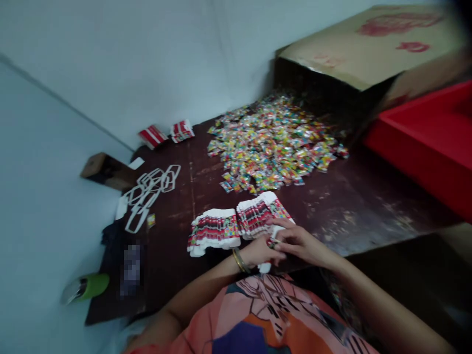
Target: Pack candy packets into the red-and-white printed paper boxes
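Close to my body, at the table's near edge, my left hand (261, 251) and my right hand (300, 244) meet. Their fingers are closed around a small white-and-red printed card piece (277, 232), partly hidden by the fingers. A gold bangle circles my left wrist. Just beyond the hands lies a fanned stack of printed cards (254, 216) with white ends and red, colourful faces. Left of it is a second fanned stack (214, 230) of the same kind. Further back spreads a big heap of small shiny colourful packets (276, 142).
An open cardboard box (361, 42) lies behind the heap, with a red bin (424, 152) at right. White loop-shaped bands (151, 189), a brown box (106, 169), two red-striped bundles, one a striped bundle (152, 136), and a green-and-silver bottle (86, 287) are at left.
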